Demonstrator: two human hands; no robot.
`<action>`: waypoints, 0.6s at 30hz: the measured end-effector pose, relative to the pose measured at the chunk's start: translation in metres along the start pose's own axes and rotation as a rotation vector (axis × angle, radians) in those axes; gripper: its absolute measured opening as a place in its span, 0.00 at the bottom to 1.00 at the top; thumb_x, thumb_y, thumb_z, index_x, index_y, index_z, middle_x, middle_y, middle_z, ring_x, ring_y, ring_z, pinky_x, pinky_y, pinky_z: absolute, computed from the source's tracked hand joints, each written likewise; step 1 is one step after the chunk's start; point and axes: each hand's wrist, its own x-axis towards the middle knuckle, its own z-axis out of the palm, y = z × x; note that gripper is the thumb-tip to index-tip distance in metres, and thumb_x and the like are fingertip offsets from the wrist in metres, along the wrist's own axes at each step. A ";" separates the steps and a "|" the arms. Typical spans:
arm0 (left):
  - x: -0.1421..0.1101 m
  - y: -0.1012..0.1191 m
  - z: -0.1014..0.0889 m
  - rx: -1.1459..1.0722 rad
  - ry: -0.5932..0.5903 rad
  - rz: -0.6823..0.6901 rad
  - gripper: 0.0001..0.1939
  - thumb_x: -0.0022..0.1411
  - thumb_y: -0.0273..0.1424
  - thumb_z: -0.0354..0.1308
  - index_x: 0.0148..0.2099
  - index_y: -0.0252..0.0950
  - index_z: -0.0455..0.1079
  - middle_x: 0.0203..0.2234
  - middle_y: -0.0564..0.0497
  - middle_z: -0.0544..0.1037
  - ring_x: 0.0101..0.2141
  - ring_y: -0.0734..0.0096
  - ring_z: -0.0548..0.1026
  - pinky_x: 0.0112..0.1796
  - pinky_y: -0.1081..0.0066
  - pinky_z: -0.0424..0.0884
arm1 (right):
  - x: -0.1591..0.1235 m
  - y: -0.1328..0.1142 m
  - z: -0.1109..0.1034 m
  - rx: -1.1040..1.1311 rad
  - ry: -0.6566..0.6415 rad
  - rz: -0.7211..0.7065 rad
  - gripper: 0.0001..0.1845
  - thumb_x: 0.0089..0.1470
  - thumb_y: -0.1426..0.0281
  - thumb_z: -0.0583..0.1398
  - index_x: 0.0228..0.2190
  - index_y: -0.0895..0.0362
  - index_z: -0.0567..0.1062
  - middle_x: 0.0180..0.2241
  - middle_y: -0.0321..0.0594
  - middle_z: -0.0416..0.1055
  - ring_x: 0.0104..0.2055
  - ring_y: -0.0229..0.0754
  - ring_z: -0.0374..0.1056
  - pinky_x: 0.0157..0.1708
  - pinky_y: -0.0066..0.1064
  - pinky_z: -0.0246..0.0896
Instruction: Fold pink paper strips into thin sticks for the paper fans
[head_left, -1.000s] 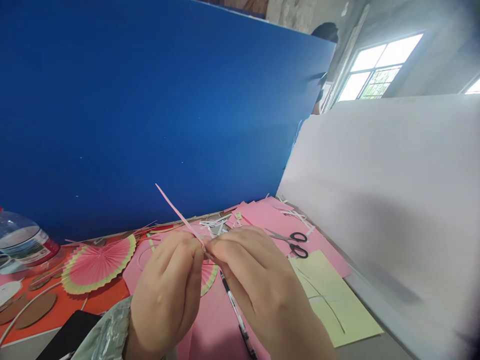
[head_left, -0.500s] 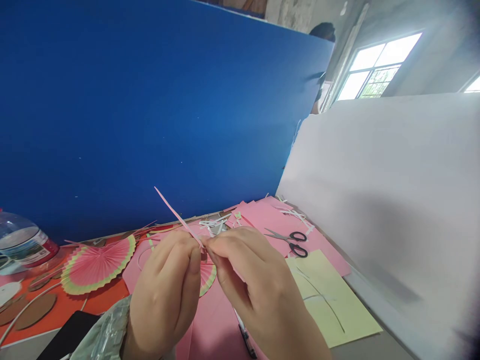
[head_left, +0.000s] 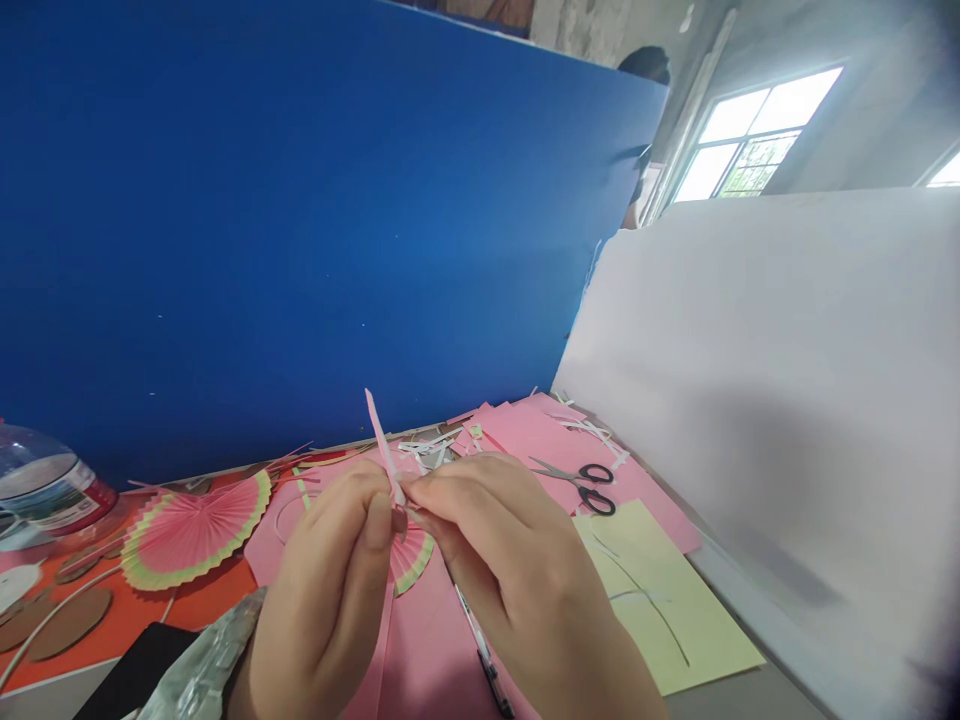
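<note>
My left hand [head_left: 330, 590] and my right hand [head_left: 517, 580] meet above the table, fingertips pinched together on a thin pink paper strip [head_left: 382, 445]. The strip sticks up and slightly left from the pinch, against the blue board. Below the hands lie pink paper sheets [head_left: 435, 640], a small pleated pink-and-green fan [head_left: 412, 560] and a black pen [head_left: 484, 660].
A large pleated pink fan [head_left: 191, 530] lies on orange paper at left, by a plastic bottle [head_left: 45, 485]. Scissors [head_left: 581, 485] rest on pink paper, a yellow sheet [head_left: 660, 600] beside them. A blue board [head_left: 300, 220] and a white board [head_left: 772, 400] wall in the table.
The strip's free end has swung from leaning far left to nearly upright and looks shorter. My hands stay pinched together at the same spot.
</note>
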 end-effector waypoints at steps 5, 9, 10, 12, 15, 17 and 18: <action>-0.001 0.003 0.000 -0.072 -0.029 0.002 0.11 0.72 0.26 0.41 0.41 0.41 0.62 0.30 0.54 0.65 0.32 0.73 0.63 0.33 0.75 0.64 | -0.001 -0.001 0.000 -0.010 0.015 0.030 0.07 0.64 0.75 0.54 0.37 0.58 0.73 0.34 0.39 0.74 0.40 0.39 0.69 0.42 0.33 0.64; -0.004 0.002 0.001 -0.272 -0.022 -0.100 0.10 0.71 0.29 0.45 0.37 0.41 0.64 0.28 0.55 0.67 0.30 0.74 0.65 0.31 0.77 0.65 | 0.000 0.004 0.002 -0.012 0.021 -0.066 0.05 0.63 0.75 0.55 0.36 0.61 0.72 0.35 0.39 0.74 0.41 0.37 0.68 0.42 0.30 0.63; -0.005 0.001 0.001 -0.339 -0.017 -0.152 0.10 0.71 0.30 0.46 0.36 0.41 0.65 0.27 0.55 0.67 0.29 0.74 0.65 0.31 0.77 0.65 | 0.000 0.005 0.002 -0.011 0.023 -0.084 0.05 0.62 0.75 0.55 0.36 0.61 0.72 0.36 0.40 0.74 0.41 0.37 0.68 0.42 0.30 0.63; -0.006 -0.001 0.002 -0.458 0.007 -0.239 0.11 0.71 0.32 0.47 0.37 0.41 0.67 0.27 0.55 0.67 0.28 0.74 0.64 0.30 0.76 0.65 | 0.002 0.006 0.000 0.007 0.015 -0.070 0.06 0.62 0.76 0.56 0.39 0.62 0.73 0.38 0.39 0.73 0.43 0.36 0.67 0.45 0.29 0.62; -0.005 -0.002 0.004 -0.526 0.094 -0.267 0.11 0.70 0.34 0.48 0.35 0.41 0.68 0.26 0.54 0.67 0.27 0.73 0.63 0.28 0.75 0.63 | 0.001 0.004 -0.005 0.070 0.004 0.014 0.09 0.59 0.76 0.58 0.42 0.58 0.72 0.41 0.35 0.73 0.46 0.35 0.67 0.49 0.28 0.60; -0.003 0.001 0.007 -0.513 0.178 -0.222 0.13 0.70 0.34 0.49 0.32 0.40 0.67 0.24 0.55 0.66 0.27 0.73 0.63 0.27 0.75 0.62 | 0.000 0.006 -0.010 0.093 0.042 0.143 0.09 0.58 0.74 0.59 0.42 0.55 0.72 0.40 0.33 0.73 0.45 0.35 0.67 0.48 0.27 0.60; -0.002 0.003 0.009 -0.506 0.205 -0.191 0.14 0.70 0.33 0.49 0.31 0.39 0.67 0.23 0.55 0.65 0.26 0.74 0.63 0.27 0.75 0.62 | -0.001 0.008 -0.013 0.109 0.052 0.229 0.08 0.59 0.71 0.59 0.42 0.54 0.72 0.40 0.33 0.73 0.44 0.36 0.68 0.45 0.28 0.62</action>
